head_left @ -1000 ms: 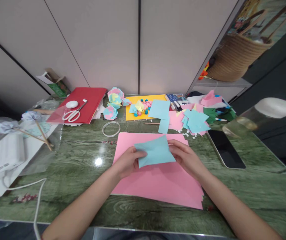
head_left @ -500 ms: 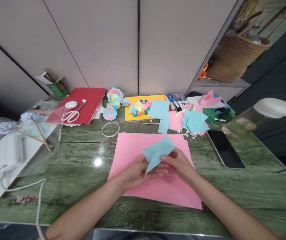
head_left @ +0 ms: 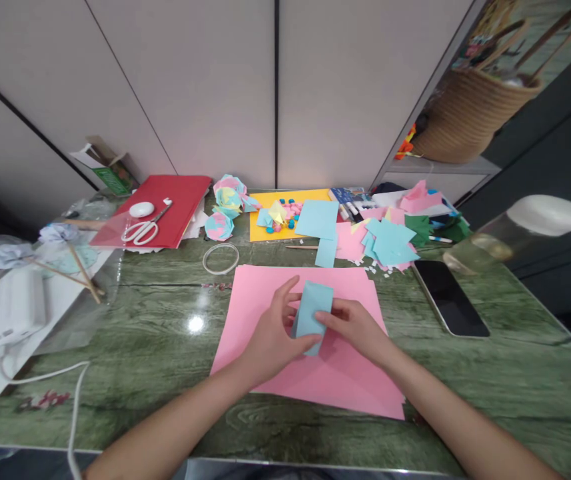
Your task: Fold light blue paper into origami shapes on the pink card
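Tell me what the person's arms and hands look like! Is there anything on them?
The left hand and right hand are bare, with slim fingers and no gloves. I see no rings, though some fingers are partly hidden. The left forearm and right forearm show no sleeves, watches, bracelets or drawn marks where they're in view.

Left hand point(head_left: 275, 339): yours is bare, with slim fingers and a slender thumb.
Right hand point(head_left: 358, 325): yours is bare too, equally slim-fingered.
Wrists point(head_left: 243, 372): you show both uncovered, narrow.
Forearms point(head_left: 185, 417): yours are bare, widening toward the frame's lower edge.
Fingernails: too small for you to judge.
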The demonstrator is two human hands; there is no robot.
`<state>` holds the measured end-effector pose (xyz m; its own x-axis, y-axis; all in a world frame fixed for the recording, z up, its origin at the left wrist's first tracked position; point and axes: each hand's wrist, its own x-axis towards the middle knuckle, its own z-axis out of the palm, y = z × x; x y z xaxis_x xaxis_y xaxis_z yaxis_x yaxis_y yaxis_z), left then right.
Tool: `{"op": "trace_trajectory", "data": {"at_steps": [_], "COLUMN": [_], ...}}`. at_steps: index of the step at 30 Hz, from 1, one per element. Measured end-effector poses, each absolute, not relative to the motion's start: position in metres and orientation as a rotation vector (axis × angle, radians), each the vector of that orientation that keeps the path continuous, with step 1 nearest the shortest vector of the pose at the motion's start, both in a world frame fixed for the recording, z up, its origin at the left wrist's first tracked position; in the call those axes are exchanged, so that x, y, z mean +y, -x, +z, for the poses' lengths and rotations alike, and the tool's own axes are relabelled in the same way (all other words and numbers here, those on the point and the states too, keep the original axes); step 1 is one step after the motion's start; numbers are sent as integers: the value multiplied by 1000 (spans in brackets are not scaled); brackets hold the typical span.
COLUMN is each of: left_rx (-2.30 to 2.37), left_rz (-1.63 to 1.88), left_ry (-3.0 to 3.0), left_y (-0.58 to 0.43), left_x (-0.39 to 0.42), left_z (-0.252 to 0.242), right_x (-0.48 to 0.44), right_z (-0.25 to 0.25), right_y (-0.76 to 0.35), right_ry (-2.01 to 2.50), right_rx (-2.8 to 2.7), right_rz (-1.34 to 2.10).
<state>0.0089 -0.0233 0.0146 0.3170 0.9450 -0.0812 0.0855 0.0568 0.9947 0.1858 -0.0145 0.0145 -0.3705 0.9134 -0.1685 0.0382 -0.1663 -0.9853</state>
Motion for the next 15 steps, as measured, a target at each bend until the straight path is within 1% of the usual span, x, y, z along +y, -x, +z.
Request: {"op": "trace_trajectory", "data": {"at_steps": [4, 10, 15], "left_rx": [1051, 963, 926], "left_rz": [772, 797, 785], "left_ry": [-1415, -1458, -1510], "left_y": [-12, -12, -12], "left_x": [-28, -26, -28], "left_z": [11, 13, 15], "right_x": [-16, -17, -18], "right_z": [16, 17, 16], "right_y": [-183, -187, -189], "right_ry": [1162, 1245, 1282], "right_rx": [-1426, -1381, -1372], "right_rz": [1537, 1384, 1369]}}
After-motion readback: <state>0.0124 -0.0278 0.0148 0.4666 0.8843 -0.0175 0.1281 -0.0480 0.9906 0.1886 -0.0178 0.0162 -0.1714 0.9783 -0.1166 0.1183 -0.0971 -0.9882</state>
